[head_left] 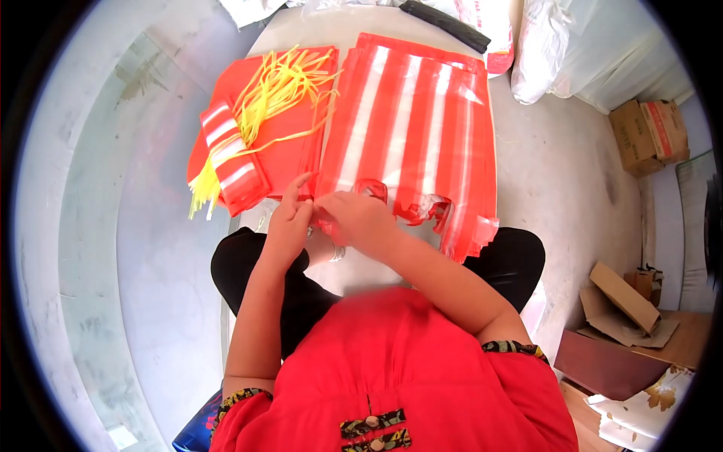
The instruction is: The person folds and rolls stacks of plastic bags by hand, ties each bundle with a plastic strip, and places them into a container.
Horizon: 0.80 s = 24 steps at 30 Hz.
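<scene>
A stack of red-and-white striped plastic bags (407,120) lies in front of me, its near edge cut into handle shapes. My right hand (360,220) is closed at the stack's near left corner, with red plastic showing under its fingertips. Close beside it, my left hand (288,220) has its index finger stretched out and its thumb apart from it. To the left lies a flat red stack (294,154). On that rest a folded striped bundle (230,154) and a bunch of yellow ties (279,87).
A black roll (446,25) lies at the table's far edge beside white plastic sacks (541,49). Cardboard boxes (649,135) stand at the right wall, and an opened carton (621,309) is at the lower right. My knees (512,260) are under the near edge.
</scene>
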Available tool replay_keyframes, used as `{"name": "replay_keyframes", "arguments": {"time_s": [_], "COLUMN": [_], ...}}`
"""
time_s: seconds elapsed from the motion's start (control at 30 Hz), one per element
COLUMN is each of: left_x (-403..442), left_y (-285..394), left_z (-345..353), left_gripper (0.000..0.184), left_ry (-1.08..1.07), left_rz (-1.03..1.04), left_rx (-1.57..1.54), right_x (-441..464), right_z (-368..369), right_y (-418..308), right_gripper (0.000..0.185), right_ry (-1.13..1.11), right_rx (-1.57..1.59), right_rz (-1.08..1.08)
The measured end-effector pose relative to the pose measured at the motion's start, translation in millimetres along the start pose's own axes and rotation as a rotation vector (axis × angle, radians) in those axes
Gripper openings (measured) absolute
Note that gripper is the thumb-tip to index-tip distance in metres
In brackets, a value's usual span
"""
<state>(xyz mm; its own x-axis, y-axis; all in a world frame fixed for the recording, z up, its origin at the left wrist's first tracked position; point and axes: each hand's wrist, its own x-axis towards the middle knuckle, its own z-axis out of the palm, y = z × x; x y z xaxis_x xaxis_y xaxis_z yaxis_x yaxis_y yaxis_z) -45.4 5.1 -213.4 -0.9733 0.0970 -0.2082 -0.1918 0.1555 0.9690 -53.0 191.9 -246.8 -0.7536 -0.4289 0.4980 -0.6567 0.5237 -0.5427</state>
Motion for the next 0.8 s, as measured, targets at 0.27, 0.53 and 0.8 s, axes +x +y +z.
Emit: {"name": "replay_keyframes", "arguments": {"time_s": [0.27, 0.53, 0.8], "left_x": [60, 112, 123], "left_y": [-2, 6, 0], "left_z": [11, 40, 54], "left_gripper": [0.054, 0.035, 0.026], "left_ry": [0.045, -0.041, 0.087], "left_rz": [0.686, 0.525, 0.695], "left_rx": [0.667, 0.655, 0.933], "right_x": [15, -4, -22], "right_z": [-60, -87, -86], "right_y": [14, 65, 90], "right_gripper": [0.031, 0.035, 0.029], "right_ry": [0.012, 0.239, 0.055], "right_rx": [0.542, 0.477, 0.144], "right_rz": [0.585, 0.768, 0.766]}}
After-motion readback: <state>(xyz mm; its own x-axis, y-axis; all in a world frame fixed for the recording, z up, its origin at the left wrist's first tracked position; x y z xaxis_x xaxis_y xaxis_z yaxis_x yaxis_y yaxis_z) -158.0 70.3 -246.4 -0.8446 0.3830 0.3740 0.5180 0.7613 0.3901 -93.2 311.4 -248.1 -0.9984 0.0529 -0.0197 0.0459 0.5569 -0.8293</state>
